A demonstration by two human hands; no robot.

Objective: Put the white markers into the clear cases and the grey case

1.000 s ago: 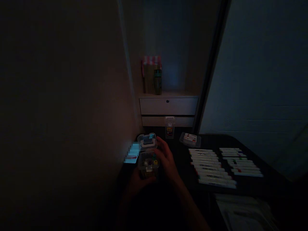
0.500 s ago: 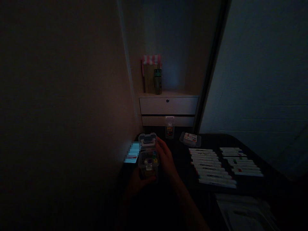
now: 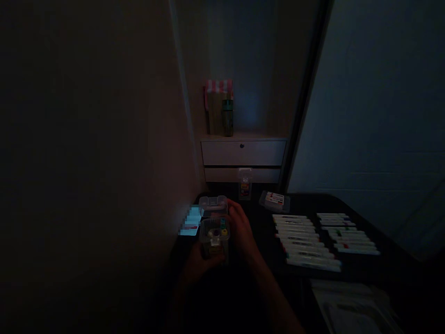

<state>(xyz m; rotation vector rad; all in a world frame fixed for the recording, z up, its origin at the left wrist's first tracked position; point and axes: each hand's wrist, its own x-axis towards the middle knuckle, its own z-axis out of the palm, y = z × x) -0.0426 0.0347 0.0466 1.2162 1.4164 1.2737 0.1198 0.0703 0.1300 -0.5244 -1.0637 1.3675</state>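
Note:
A small clear plastic box (image 3: 214,248) with its hinged lid (image 3: 213,207) raised is between my hands. Several small pieces with coloured ends, among them yellow, teal, white and purple, show inside it; the dim light hides exactly what they are. My left hand (image 3: 198,266) wraps the box's lower left and front, with the thumb across the front. On the right side, my right hand (image 3: 240,229) has its fingers bent around the lid and the hinge side. Some fingertips are hidden behind the plastic.
Rows of white markers (image 3: 306,243) lie on the dark table (image 3: 257,241) to the right. Behind stand another clear box (image 3: 245,188) and a low labelled case (image 3: 274,202). A bright screen (image 3: 191,222) is at left, close to the wall. Clear packaging (image 3: 354,306) lies front right.
The lid has tipped a little and sits slightly lower. My right hand's fingers have shifted around it, while my left hand keeps its hold on the box.

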